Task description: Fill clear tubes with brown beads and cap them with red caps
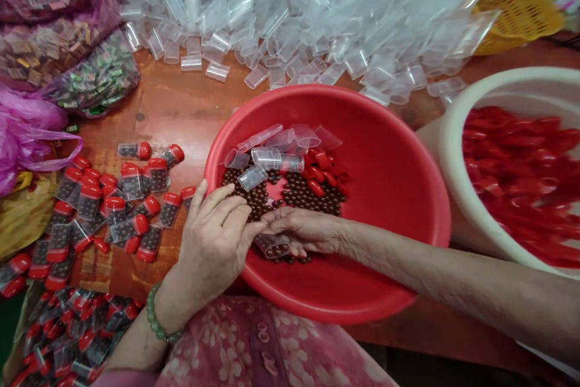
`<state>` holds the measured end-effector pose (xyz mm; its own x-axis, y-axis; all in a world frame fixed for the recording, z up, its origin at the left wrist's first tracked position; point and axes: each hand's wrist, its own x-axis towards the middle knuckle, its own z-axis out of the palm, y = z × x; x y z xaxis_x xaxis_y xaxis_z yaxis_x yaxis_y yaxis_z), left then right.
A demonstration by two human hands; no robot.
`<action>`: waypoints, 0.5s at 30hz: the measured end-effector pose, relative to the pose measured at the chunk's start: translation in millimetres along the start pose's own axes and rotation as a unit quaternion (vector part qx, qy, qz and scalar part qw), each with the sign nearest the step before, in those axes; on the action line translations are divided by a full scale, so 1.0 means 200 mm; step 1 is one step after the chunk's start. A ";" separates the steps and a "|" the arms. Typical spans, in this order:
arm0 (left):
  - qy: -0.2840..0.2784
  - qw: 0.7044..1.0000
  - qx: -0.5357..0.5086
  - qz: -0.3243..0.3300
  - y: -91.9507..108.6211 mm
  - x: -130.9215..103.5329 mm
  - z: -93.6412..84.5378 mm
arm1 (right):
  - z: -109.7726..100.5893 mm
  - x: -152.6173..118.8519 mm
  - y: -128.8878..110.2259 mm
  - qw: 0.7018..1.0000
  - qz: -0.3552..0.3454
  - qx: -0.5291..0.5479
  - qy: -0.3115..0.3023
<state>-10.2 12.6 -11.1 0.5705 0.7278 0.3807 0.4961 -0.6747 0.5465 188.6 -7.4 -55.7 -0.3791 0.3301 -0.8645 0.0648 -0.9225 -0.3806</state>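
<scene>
My left hand [215, 233] reaches over the near left rim of a red basin [385, 163], fingers bent, thumb against the left end of a clear plastic tube [274, 246]. Dark brown balls show inside this tube, which lies tilted low in the basin. Around its right side curl the fingers of my right hand [310, 230], partly hidden behind it. Brown balls [312, 194] are spread over the basin's floor near both hands. Several unfilled clear tubes [267, 157] and small red caps [321, 169] lie on the balls.
Capped, ball-filled tubes [131, 182] cover the table's left, with more heaped below [72, 332]. A large pile of clear tubes [290, 12] lies behind the basin. At right stands a white bucket [453, 127] of red caps [521, 175]. Bags [95, 73] of small pieces sit far left.
</scene>
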 end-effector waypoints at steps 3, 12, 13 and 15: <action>-0.086 0.995 -0.006 0.041 0.03 0.01 -0.04 | 0.02 -0.01 -0.04 0.999 -0.041 0.026 -0.001; -0.123 0.982 -0.140 0.006 0.07 0.11 -0.02 | 0.07 -0.12 -0.09 0.980 -0.198 0.023 0.022; -0.120 0.976 -0.182 -0.010 0.08 0.12 -0.03 | 0.06 -0.14 -0.09 0.976 -0.215 0.011 0.027; -0.118 0.960 -0.251 -0.037 0.10 0.13 -0.04 | 0.02 -0.18 -0.10 0.968 -0.245 -0.009 0.044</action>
<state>9.0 19.0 16.0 0.7074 0.6834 0.1804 0.1957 -0.4347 0.8790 197.2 -1.6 -15.1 -0.2890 0.7443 -0.6021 -0.0863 -0.6467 -0.7579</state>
